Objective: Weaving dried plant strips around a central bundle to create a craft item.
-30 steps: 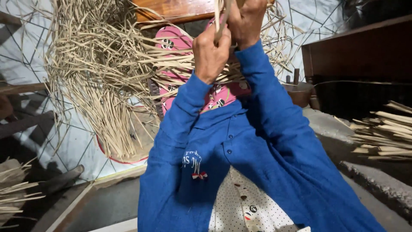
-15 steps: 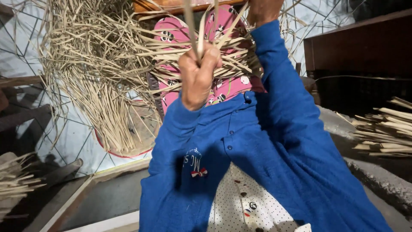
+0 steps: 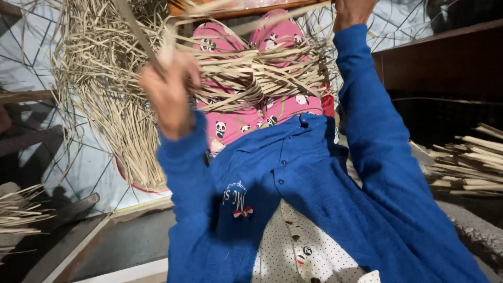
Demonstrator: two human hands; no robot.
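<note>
The left hand [image 3: 170, 94] is showing blurred at the left of the scene, its fingers curling tight around a thin pale strip [image 3: 137, 31] that is running up and to the far left, out of the top of the view. The right hand [image 3: 352, 11] is reaching to the far right edge of the top, only its lower part showing; whether it is gripping anything cannot be told, since the fingers are lying out of view. Both arms are wearing blue sleeves [image 3: 377, 136], and an open blue shirt is covering a white dotted garment near the bottom.

Across the lap, a loose tangle of pale dry strips [image 3: 251, 71] is lying over pink patterned trousers [image 3: 246, 120], with the held strip rising from its left side. A larger heap of the same strips [image 3: 112, 99] is spreading over the floor at the left, hanging down over a pale tiled floor [image 3: 31, 68]. A brown wooden board [image 3: 246, 6] is sitting at the far top, just beyond the knees. At the right, a bundle of flat split sticks [image 3: 471, 162] is lying below dark wooden furniture [image 3: 445, 63]. More sticks [image 3: 18, 215] are poking in at the near left.
</note>
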